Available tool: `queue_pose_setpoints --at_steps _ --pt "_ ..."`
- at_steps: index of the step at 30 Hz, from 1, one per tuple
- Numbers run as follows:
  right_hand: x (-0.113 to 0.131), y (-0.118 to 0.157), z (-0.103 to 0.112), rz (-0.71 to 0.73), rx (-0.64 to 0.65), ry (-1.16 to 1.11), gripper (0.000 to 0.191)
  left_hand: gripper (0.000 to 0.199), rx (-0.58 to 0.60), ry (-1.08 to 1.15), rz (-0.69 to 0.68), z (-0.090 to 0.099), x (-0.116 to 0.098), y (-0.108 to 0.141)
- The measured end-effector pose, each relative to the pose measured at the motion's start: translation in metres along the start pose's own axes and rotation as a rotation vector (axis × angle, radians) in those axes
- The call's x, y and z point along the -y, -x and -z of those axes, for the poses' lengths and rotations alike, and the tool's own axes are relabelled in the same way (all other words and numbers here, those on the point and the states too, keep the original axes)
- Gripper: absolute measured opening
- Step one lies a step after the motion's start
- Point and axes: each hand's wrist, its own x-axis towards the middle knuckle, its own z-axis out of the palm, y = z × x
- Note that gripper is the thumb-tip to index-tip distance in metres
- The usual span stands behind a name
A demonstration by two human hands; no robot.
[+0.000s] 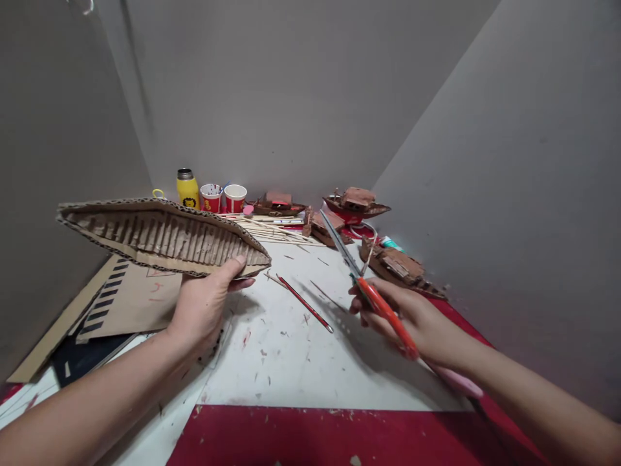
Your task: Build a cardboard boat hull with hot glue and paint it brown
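Note:
My left hand (204,304) grips the right end of a cardboard boat hull (160,234), thumb on the inside. The hull is tilted so its ribbed corrugated interior faces me, and it is raised above the table. In my right hand (407,314) are scissors (383,310) with orange handles, blades pointing up and to the left. Their blades look nearly closed and are apart from the hull. A thin brownish strip (369,255) sticks up by those fingers; I cannot tell whether it is held. Between my hands, a red pencil (306,304) lies on the white sheet.
Finished brown model boats (402,266) stand at the right and back. Thin wooden sticks (272,228) lie behind the hull, near paper cups (235,198) and a yellow bottle (187,189). Cardboard sheets (130,301) are at left. Scraps litter the white sheet (272,378) over red cloth (301,437).

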Motion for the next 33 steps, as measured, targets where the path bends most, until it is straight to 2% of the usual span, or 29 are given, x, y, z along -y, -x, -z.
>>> queue_pose_setpoints --at_steps 2,6,9,12,16,20,25,30,33 --pt "0.012 0.014 -0.004 0.011 0.012 -0.102 0.016 0.014 -0.010 0.007 -0.003 -0.001 -0.002 0.000" --pt "0.023 0.036 -0.009 0.035 0.074 -0.107 0.029 0.008 -0.015 0.035 -0.006 -0.001 -0.004 0.003" --pt "0.028 0.042 -0.010 0.076 0.185 -0.083 0.049 0.008 -0.012 0.053 -0.004 -0.002 -0.005 0.006" --pt "0.029 0.044 -0.010 0.057 0.278 -0.012 0.051 0.010 -0.011 0.031 0.000 -0.003 -0.005 0.008" --pt "0.016 0.047 -0.009 0.045 0.177 -0.032 0.067 0.013 0.023 0.024 -0.010 -0.001 -0.003 0.007" --pt "0.008 0.046 -0.011 0.053 0.203 -0.074 0.061 0.015 0.022 0.007 0.008 0.003 0.000 0.004" --pt "0.023 0.035 -0.010 0.060 0.295 -0.153 0.056 0.022 0.007 -0.110 0.032 0.006 0.000 0.004" --pt "0.029 0.030 -0.007 0.048 0.369 -0.149 0.059 0.016 -0.010 -0.054 0.035 0.002 -0.004 0.007" --pt "0.025 0.028 -0.009 0.025 0.445 -0.253 0.063 0.015 -0.035 -0.075 0.054 0.000 -0.007 0.008"
